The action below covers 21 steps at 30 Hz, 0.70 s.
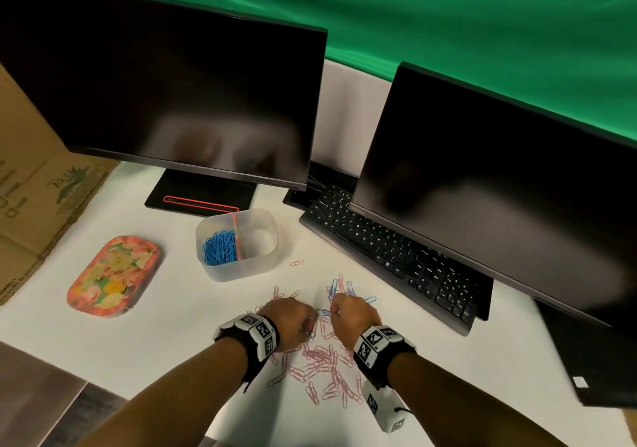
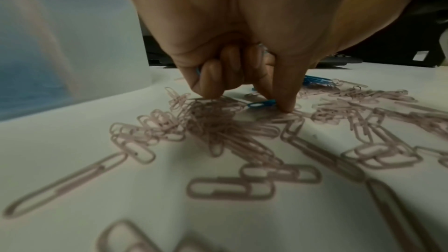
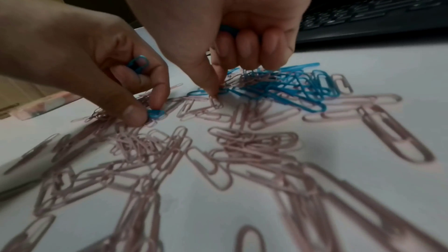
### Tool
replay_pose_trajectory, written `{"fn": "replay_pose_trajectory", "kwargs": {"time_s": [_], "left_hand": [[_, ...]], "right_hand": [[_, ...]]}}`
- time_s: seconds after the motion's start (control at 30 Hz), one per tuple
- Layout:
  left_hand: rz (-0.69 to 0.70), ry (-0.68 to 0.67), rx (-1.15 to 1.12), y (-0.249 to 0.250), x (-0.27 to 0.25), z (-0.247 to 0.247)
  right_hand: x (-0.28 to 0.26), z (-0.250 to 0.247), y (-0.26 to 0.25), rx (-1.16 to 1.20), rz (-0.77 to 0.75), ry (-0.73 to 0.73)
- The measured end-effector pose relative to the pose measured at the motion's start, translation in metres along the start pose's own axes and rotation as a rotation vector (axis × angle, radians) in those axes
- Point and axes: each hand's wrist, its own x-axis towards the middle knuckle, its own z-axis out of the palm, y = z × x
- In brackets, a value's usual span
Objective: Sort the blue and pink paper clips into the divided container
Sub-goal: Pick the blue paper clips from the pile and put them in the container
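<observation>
Clips (image 1: 324,360) scattered on desk (image 1: 179,308), mostly pink. Left hand (image 1: 291,322) pinching a blue clip (image 2: 261,103), others tucked in curled fingers to save trips. Right hand (image 1: 353,314) likewise pinching, probably blue. Container (image 1: 241,267) beyond, blue pile in left half.

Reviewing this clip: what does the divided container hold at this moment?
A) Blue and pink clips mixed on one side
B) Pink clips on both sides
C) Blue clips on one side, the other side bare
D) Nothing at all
C: the head view shows the container with a heap of blue clips left of its divider, while the right side shows only bare plastic; the pink clips lie on the table.
</observation>
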Motion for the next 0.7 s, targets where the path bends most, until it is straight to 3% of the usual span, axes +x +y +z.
{"fn": "replay_pose_trajectory", "kwargs": {"time_s": [0.1,0.23,0.33,0.5,0.6,0.7], "left_hand": [[-0.01,-0.001,-0.007,-0.004,0.0,0.001],[-0.019,0.017,-0.071,-0.006,-0.002,-0.001],[-0.049,0.085,-0.23,-0.006,-0.003,-0.004],[-0.135,0.208,-0.578,-0.01,-0.008,-0.011],[-0.165,0.243,-0.734,-0.015,-0.009,-0.016],[-0.187,0.261,-0.894,-0.018,-0.011,-0.022]], "right_hand": [[-0.001,-0.001,0.002,0.018,0.002,-0.016],[-0.002,-0.004,0.001,0.075,-0.105,0.02],[0.002,-0.005,-0.006,0.008,-0.158,0.011],[0.007,-0.01,-0.016,-0.027,-0.072,-0.065],[0.006,-0.014,-0.012,0.161,-0.073,-0.071],[0.006,-0.021,-0.008,0.511,0.038,-0.091]]}}
